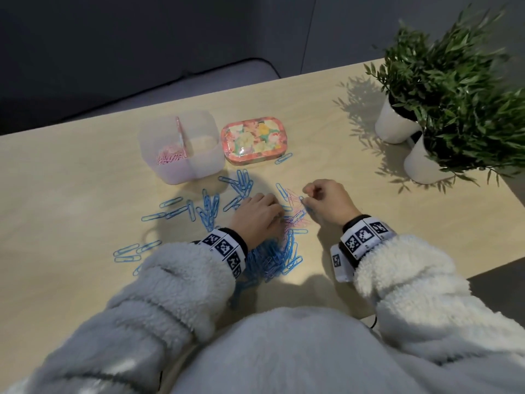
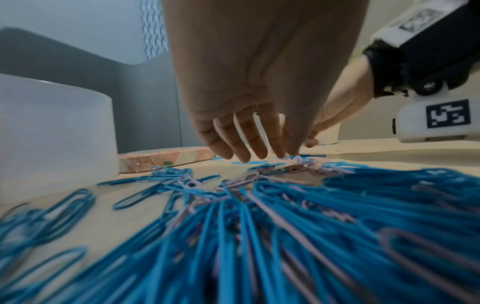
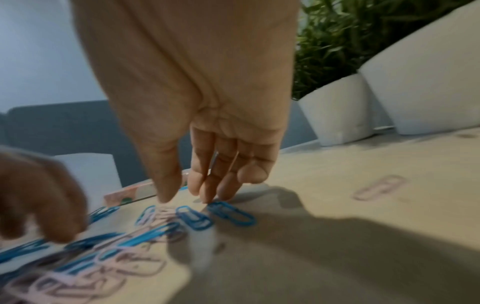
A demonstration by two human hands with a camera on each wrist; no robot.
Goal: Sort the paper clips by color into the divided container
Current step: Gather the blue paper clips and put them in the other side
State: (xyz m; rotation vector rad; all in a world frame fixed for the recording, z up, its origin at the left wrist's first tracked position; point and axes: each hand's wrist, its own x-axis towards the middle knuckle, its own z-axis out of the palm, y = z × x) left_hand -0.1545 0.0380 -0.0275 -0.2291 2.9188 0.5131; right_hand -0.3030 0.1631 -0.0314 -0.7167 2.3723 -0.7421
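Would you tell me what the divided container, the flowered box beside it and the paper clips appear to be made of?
Divided container: frosted, translucent plastic, apparently; the pink clips inside show through its wall.
Flowered box: possibly a printed tin in clear wrap, given the glossy, crinkled highlights; the material underneath is uncertain.
Blue paper clips and pink paper clips: bent wire with a smooth coloured coating, likely plastic-coated metal.

blue clips [image 1: 210,207], pink clips [image 1: 170,158], floral pink tin [image 1: 254,140], white pots [image 1: 393,127]
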